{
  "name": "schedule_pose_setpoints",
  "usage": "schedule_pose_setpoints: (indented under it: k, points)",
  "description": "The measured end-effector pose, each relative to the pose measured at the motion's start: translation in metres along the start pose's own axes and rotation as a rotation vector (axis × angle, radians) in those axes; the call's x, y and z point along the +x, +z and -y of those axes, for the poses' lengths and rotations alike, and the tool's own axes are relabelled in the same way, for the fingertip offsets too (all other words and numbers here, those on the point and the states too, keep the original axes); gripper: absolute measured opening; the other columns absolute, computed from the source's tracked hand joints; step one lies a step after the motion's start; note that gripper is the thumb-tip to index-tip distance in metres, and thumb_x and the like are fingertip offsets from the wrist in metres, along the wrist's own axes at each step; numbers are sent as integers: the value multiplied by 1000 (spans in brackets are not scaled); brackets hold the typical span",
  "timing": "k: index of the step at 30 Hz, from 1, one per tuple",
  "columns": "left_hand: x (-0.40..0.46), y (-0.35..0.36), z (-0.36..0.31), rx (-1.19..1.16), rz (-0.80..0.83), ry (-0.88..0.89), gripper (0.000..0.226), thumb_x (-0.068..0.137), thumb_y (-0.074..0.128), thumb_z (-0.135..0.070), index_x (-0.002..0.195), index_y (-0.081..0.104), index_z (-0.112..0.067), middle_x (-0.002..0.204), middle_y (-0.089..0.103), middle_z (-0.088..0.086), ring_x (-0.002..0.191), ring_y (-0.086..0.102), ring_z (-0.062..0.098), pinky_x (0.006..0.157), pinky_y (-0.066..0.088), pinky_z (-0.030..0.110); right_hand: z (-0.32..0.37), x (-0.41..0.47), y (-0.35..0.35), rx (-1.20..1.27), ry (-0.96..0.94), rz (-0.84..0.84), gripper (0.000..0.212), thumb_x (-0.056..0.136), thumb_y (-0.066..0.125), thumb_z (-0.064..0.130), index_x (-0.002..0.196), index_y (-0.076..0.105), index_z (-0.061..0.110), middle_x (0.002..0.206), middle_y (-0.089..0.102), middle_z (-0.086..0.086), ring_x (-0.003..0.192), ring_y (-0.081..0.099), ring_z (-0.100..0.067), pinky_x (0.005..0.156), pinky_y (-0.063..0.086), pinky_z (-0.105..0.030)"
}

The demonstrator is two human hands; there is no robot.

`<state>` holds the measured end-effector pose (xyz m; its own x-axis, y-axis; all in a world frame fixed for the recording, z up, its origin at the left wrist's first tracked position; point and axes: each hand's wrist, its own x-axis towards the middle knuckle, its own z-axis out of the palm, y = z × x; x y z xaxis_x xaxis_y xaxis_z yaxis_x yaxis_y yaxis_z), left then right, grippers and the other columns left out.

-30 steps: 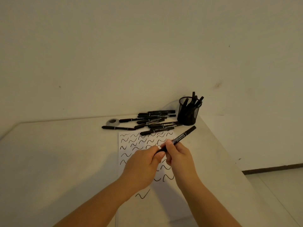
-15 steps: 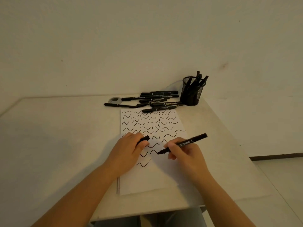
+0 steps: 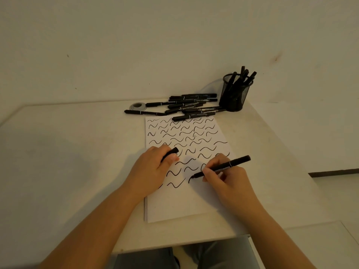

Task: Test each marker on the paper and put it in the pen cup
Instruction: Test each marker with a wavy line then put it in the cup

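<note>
pale table (image 3: 77, 162) against a plain light wall (image 3: 136, 45), floor at lower right. paper (image 3: 180, 202) lies on the table, covered in black squiggles. right hand (image 3: 229, 181) pinches the marker (image 3: 223, 167) in a writing grip, tip down-left on the paper, back end up-right. left hand (image 3: 149, 169) rests on the paper, fingers curled around the cap (image 3: 172, 153). spare markers (image 3: 186, 107) lie piled beyond the paper, mesh pen cup (image 3: 234, 96) just right of them, tape roll (image 3: 138, 106) left

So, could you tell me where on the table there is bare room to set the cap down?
The table is bare left of the paper, below the tape roll. A narrower strip runs right of the paper, below the pen cup. It is crowded at the paper's top, where the loose markers lie.
</note>
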<state>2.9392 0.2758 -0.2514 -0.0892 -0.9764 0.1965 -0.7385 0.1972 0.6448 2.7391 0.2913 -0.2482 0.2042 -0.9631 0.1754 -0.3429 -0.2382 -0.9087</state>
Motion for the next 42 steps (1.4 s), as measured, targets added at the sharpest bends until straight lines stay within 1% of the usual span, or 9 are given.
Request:
schedule_pose_setpoints:
  k: [4, 7, 9, 12, 14, 22, 26, 32, 42]
  points:
    - [0, 0, 0, 6, 17, -12, 34, 89, 34, -43, 96, 57, -19, 94, 65, 4, 87, 53, 16, 76, 46, 39, -5, 1, -2, -10, 31, -99, 16, 84, 57, 15, 69, 53, 18, 60, 58, -6, 47, 45, -3, 45, 35, -12]
    - [0, 1, 1, 21, 23, -3, 36, 89, 34, -45, 96, 57, -19, 92, 65, 2, 85, 52, 14, 74, 46, 35, -4, 1, -2, -1, -31, -196, 14, 85, 58, 12, 76, 56, 22, 67, 63, 3, 58, 57, -4, 50, 39, -12]
    - [0, 2, 3, 45, 17, 18, 32, 91, 37, -43, 95, 58, -19, 85, 62, -2, 81, 50, 10, 68, 42, 25, -3, 2, -5, 89, -57, -259, 16, 84, 60, 9, 80, 58, 24, 72, 67, 4, 66, 61, -4, 54, 44, -14]
    - [0, 3, 4, 79, 13, 78, 16, 91, 43, -39, 87, 53, -28, 75, 53, -13, 78, 44, 2, 61, 30, 13, 2, 9, -11, 213, -25, -309, 13, 84, 59, 8, 81, 60, 21, 64, 68, 5, 57, 60, -3, 52, 45, -14]
    - [0, 3, 3, 71, 0, 112, 16, 91, 46, -38, 91, 57, -27, 76, 53, -16, 79, 43, 5, 64, 30, 12, 6, 18, -15, 277, -3, -321, 13, 84, 59, 7, 81, 61, 19, 59, 65, 7, 51, 56, -3, 49, 44, -14]
    - [0, 1, 4, 71, -21, 126, 22, 90, 47, -40, 97, 61, -25, 87, 59, -13, 83, 43, 1, 70, 34, 9, 23, 68, -6, 549, 135, -189, 22, 93, 47, 20, 77, 63, 15, 54, 60, 2, 51, 53, -10, 50, 43, -22]
    - [1, 1, 6, 65, -29, 114, 32, 88, 42, -48, 96, 62, -25, 87, 60, -13, 83, 43, 0, 69, 34, 10, 13, 66, 1, 669, 168, -157, 23, 94, 44, 16, 76, 59, 11, 50, 57, -2, 47, 50, -13, 47, 41, -23]
    - [1, 0, 4, 58, -13, 121, 39, 87, 38, -54, 96, 62, -25, 86, 61, -10, 82, 45, 4, 68, 35, 12, 10, 61, 1, 668, 136, -125, 23, 93, 41, 7, 74, 53, 11, 48, 56, -2, 44, 50, -13, 43, 40, -19]
    - [-3, 0, -2, 29, -7, 111, 30, 84, 40, -48, 93, 60, -28, 80, 58, -12, 77, 47, 4, 64, 38, 17, 15, 54, 8, 432, 95, 9, 18, 92, 46, 10, 76, 51, 14, 52, 61, 0, 47, 53, -10, 47, 42, -19]
